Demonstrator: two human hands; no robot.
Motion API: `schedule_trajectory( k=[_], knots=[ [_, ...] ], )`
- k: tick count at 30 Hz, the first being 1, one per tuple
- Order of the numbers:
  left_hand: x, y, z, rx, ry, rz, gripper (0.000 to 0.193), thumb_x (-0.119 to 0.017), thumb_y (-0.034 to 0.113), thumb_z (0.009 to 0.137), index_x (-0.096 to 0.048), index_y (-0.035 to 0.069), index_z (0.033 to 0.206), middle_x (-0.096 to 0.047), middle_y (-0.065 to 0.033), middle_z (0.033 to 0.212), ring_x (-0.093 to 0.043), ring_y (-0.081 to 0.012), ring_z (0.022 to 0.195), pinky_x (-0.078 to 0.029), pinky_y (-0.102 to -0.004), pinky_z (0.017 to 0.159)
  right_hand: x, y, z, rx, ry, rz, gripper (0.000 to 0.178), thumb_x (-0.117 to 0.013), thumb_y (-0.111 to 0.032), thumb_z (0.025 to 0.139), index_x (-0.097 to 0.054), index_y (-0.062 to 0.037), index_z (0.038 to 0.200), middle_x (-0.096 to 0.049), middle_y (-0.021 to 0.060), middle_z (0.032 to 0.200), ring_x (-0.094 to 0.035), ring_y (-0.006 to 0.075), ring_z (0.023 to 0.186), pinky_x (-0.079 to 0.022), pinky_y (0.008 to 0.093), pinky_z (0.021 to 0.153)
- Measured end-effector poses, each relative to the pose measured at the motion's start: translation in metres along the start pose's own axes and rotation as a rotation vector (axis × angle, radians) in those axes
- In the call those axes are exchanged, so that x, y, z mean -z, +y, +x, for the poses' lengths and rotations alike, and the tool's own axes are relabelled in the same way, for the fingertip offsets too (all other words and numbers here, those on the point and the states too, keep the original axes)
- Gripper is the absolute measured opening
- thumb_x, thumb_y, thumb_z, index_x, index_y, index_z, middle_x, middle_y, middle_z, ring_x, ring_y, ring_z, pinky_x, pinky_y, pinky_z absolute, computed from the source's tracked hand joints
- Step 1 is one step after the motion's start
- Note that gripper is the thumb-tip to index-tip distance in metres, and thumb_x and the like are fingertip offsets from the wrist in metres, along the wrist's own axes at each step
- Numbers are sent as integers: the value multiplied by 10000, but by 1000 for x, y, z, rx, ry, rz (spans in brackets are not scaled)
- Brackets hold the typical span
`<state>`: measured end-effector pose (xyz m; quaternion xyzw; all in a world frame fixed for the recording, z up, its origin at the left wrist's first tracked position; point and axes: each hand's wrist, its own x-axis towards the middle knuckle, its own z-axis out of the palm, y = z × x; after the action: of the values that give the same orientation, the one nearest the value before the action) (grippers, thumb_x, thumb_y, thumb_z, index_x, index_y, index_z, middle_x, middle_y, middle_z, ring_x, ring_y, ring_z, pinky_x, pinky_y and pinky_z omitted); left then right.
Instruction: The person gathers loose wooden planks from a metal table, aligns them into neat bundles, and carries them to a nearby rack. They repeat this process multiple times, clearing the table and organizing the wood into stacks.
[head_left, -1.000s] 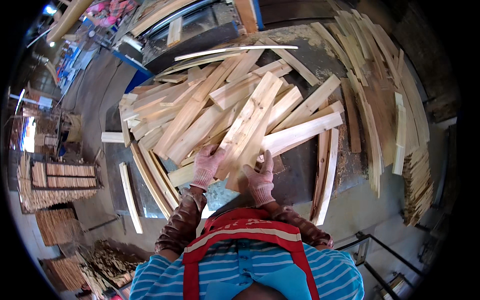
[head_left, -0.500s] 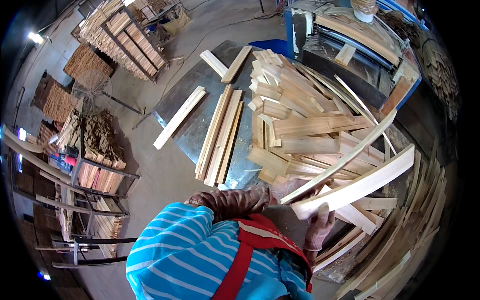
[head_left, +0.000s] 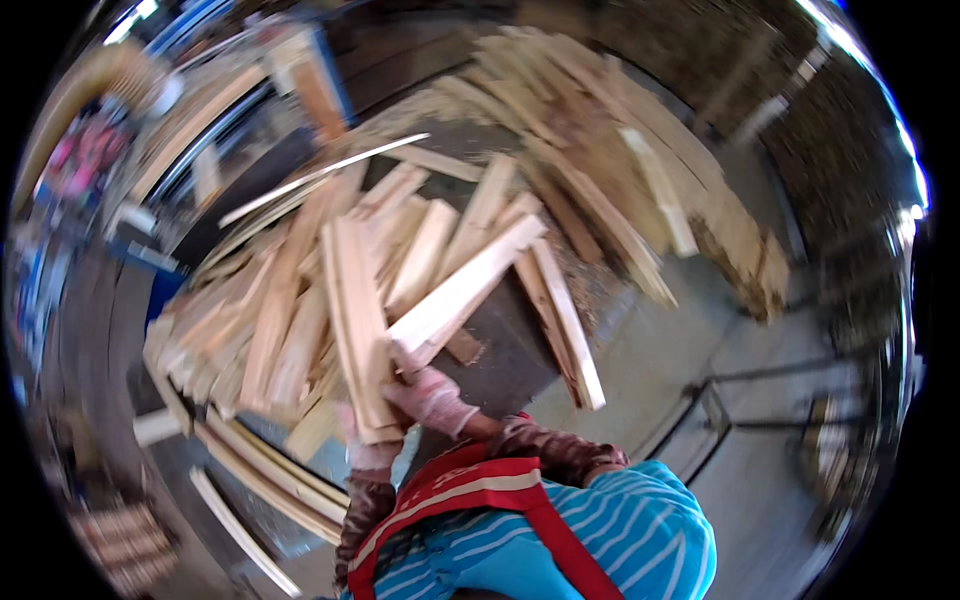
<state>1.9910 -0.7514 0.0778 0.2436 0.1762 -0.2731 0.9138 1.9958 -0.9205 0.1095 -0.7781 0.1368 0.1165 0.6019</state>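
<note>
Wearing a pinkish work glove, my left hand (head_left: 368,448) is closed round the near end of a long pale wooden board (head_left: 352,325), which points away from me. My right hand (head_left: 432,398), gloved too, grips the near end of a second wooden board (head_left: 470,280), slanting up to the right. The two boards spread apart in a V above a loose heap of wooden boards (head_left: 285,335). Motion smears the picture, and my left fingers are partly hidden behind the board.
A blue-framed machine with rollers (head_left: 215,130) stands at the upper left. Stacked long wood strips (head_left: 590,130) lie at the far right side. Two strips (head_left: 560,320) jut over the dark table's right edge. A dark metal frame (head_left: 725,410) stands on the floor at right.
My view has swung right, so the machine and heap now sit further left. Both boards remain in my hands; they now point away from me instead of toward the right.
</note>
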Motion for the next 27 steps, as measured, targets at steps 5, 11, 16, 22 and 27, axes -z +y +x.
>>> schedule_trajectory(
  k=[5, 11, 16, 22, 27],
  knots=[
    [10, 19, 0, 173, 40, 444, 624, -636, 425, 926, -460, 67, 1406, -601, -126, 1252, -663, -265, 1023, -596, -389, 765, -5, -6, -5, -80, 73, 102, 806, -649, -498, 896, -364, -62, 1511, -616, 237, 1303, -602, 358, 1212, -476, 377, 1004],
    [-21, -12, 20, 139, -104, 1163, 843, -786, 90, 787, -297, 100, 1474, -541, -92, 1274, -614, -213, 1085, -568, -321, 819, -2, 14, -16, -35, 163, 530, 870, -783, -391, 820, -372, -71, 1517, -653, 188, 1173, -624, 264, 1096, -495, 352, 962],
    [-60, -30, 28, 82, -234, 1362, 1056, -842, 71, 714, -193, 145, 1544, -503, -90, 1323, -596, -197, 1032, -536, -289, 737, 26, 15, -16, -151, 241, 698, 866, -827, -238, 740, -406, -83, 1481, -670, 121, 1084, -643, 207, 975, -534, 337, 877],
    [-99, -76, 45, -34, -486, 1606, 949, -815, 184, 765, -236, 164, 1516, -653, -163, 1132, -687, -255, 1004, -562, -370, 852, 97, 42, -39, -180, 416, 884, 651, -752, -106, 750, -518, -33, 1354, -683, 84, 1038, -658, 192, 899, -561, 326, 798],
    [-86, -108, 49, 131, -453, 1427, 833, -714, 77, 870, -257, 113, 1565, -588, -168, 1288, -629, -251, 1130, -539, -376, 940, 153, 74, -54, -328, 514, 424, 522, -706, -194, 801, -580, -1, 1269, -705, 146, 969, -676, 211, 831, -561, 358, 717]
  ],
)
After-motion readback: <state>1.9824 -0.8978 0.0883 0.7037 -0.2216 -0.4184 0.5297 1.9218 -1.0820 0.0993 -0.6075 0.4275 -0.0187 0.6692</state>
